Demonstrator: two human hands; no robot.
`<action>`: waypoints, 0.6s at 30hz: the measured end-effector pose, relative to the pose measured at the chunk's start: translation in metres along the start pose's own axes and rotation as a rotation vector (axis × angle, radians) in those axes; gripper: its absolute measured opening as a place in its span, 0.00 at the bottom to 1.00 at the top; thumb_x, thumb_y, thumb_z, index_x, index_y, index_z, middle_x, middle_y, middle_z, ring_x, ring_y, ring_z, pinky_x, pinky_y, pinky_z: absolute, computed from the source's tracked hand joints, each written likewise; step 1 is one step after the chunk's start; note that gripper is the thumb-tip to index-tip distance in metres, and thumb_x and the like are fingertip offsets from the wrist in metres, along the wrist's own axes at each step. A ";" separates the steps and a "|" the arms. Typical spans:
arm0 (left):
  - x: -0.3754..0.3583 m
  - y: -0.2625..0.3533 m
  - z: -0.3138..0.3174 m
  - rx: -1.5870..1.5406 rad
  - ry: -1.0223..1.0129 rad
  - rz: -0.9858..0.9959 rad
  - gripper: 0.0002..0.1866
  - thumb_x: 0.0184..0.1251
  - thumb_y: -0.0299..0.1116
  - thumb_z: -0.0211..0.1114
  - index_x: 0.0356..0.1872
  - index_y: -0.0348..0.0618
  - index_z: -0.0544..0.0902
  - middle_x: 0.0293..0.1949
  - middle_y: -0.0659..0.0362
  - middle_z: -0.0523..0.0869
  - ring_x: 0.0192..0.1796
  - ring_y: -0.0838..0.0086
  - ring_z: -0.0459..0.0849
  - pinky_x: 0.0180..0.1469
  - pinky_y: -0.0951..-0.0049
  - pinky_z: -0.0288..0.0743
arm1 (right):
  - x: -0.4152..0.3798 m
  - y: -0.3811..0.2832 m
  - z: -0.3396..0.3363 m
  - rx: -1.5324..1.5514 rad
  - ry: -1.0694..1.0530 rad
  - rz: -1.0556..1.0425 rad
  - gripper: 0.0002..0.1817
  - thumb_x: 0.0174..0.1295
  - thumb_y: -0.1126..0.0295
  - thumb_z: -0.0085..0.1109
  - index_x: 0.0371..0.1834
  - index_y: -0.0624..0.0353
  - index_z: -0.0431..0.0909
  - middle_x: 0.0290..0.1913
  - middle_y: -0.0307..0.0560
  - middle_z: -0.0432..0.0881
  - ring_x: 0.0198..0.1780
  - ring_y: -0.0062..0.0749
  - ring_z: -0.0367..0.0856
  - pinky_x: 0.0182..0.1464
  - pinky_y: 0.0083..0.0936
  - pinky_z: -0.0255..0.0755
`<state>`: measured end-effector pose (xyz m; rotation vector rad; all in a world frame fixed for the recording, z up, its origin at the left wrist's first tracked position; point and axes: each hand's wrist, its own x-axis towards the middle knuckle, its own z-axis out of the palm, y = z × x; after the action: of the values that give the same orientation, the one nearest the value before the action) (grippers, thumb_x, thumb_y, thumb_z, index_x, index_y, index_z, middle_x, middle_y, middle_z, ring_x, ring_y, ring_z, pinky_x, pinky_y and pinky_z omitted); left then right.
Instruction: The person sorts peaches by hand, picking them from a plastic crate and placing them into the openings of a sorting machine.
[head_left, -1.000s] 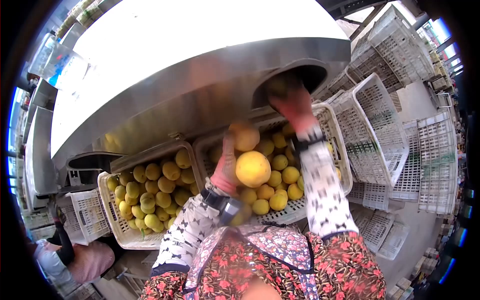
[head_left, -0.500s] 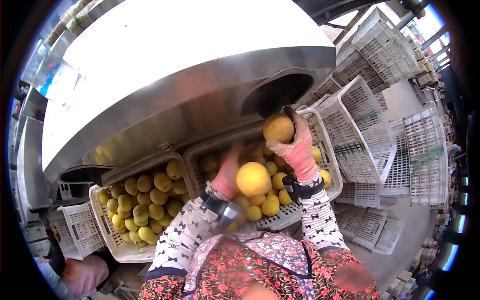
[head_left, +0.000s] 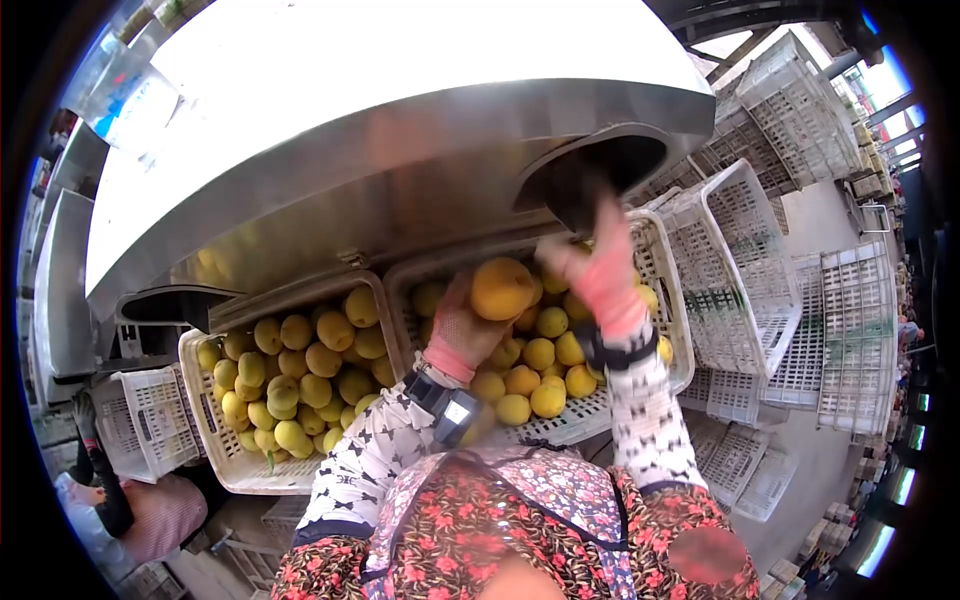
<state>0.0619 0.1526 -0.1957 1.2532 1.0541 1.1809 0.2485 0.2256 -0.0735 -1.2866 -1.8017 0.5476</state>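
Note:
My left hand (head_left: pixel 465 330), in a pink-cuffed glove, is closed on a large orange-yellow peach (head_left: pixel 502 289). It holds the peach above the right-hand crate (head_left: pixel 684 345), which contains several smaller yellow peaches (head_left: pixel 540 354). My right hand (head_left: pixel 608 265), gloved likewise and blurred, reaches up to the dark oval chute opening (head_left: pixel 640 160) in the metal machine. Its thumb and fingers are spread, with no fruit visible in them. The fingertips overlap the opening's lower rim.
Left of my left arm, another crate (head_left: pixel 190 375) is heaped with peaches. The metal machine's curved wall (head_left: pixel 400 150) rises beyond both crates. White plastic crates (head_left: pixel 745 290) are stacked at right. A co-worker's arm (head_left: pixel 100 480) shows at lower left.
My right hand has moved up to the chute opening, and the peach it held is gone from it. My left hand now grips a peach higher over the crate. The view has shifted slightly.

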 end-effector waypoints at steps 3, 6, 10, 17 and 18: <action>0.008 0.038 0.010 0.018 0.006 0.074 0.26 0.72 0.45 0.62 0.64 0.41 0.73 0.63 0.52 0.78 0.64 0.60 0.78 0.66 0.58 0.74 | -0.044 0.009 0.012 0.181 -0.256 0.031 0.67 0.38 0.37 0.80 0.74 0.72 0.57 0.69 0.72 0.67 0.71 0.59 0.66 0.74 0.42 0.59; 0.018 0.060 0.028 0.192 -0.009 0.255 0.29 0.73 0.53 0.59 0.64 0.42 0.73 0.61 0.53 0.79 0.62 0.61 0.80 0.62 0.59 0.76 | -0.062 0.006 0.028 0.516 -0.155 0.237 0.65 0.37 0.43 0.83 0.73 0.71 0.58 0.66 0.67 0.72 0.66 0.55 0.73 0.67 0.38 0.70; 0.039 0.034 0.022 -0.798 -0.157 -0.710 0.25 0.74 0.54 0.59 0.59 0.44 0.77 0.54 0.56 0.83 0.52 0.66 0.83 0.52 0.65 0.79 | -0.049 -0.005 -0.001 -0.120 0.071 0.078 0.58 0.40 0.50 0.83 0.71 0.71 0.61 0.61 0.64 0.76 0.59 0.52 0.79 0.59 0.37 0.78; -0.037 -0.005 -0.015 -0.198 0.066 -0.684 0.26 0.70 0.50 0.63 0.60 0.42 0.77 0.43 0.58 0.82 0.46 0.71 0.82 0.50 0.69 0.78 | 0.066 0.043 0.025 -0.705 0.138 0.136 0.42 0.52 0.48 0.73 0.64 0.67 0.71 0.54 0.70 0.79 0.55 0.60 0.80 0.58 0.42 0.76; -0.052 -0.014 -0.022 -0.074 0.052 -0.672 0.29 0.69 0.52 0.64 0.62 0.41 0.76 0.46 0.55 0.83 0.48 0.68 0.83 0.52 0.69 0.78 | 0.059 0.051 0.018 -0.690 0.199 0.023 0.41 0.54 0.46 0.71 0.62 0.67 0.72 0.53 0.69 0.80 0.54 0.59 0.81 0.57 0.42 0.76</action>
<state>0.0348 0.1042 -0.2135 0.7156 1.3187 0.7228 0.2544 0.3017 -0.0992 -1.7392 -1.8709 -0.2229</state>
